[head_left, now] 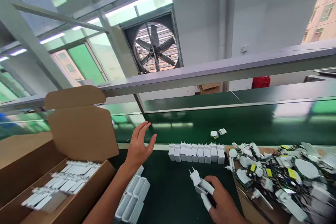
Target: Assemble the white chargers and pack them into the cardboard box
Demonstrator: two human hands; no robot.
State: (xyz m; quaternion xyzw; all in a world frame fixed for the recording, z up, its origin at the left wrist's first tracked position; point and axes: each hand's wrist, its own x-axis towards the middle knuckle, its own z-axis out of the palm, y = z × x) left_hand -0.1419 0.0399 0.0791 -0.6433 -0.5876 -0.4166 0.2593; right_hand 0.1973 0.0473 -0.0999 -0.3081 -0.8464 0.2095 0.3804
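My right hand [223, 199], with white covers on thumb and finger, grips a white plug adapter [195, 178] whose two pins point up and to the left. Beyond it, a row of several white plug adapters [196, 153] stands side by side on the dark green work surface [168, 189]. Raised above the bench, my left hand [139, 147] holds nothing, its fingers and thumb apart. Below that hand lie several empty white plastic housings [133, 199], partly hidden by my left forearm.
At left an open cardboard box [84, 133] contains rows of white adapters [68, 178]. A heap of circuit boards and white plastic parts [278, 171] fills a cardboard container at right. Two small parts [214, 134] lie on the green belt [257, 122] behind. A shelf rail [210, 71] crosses above.
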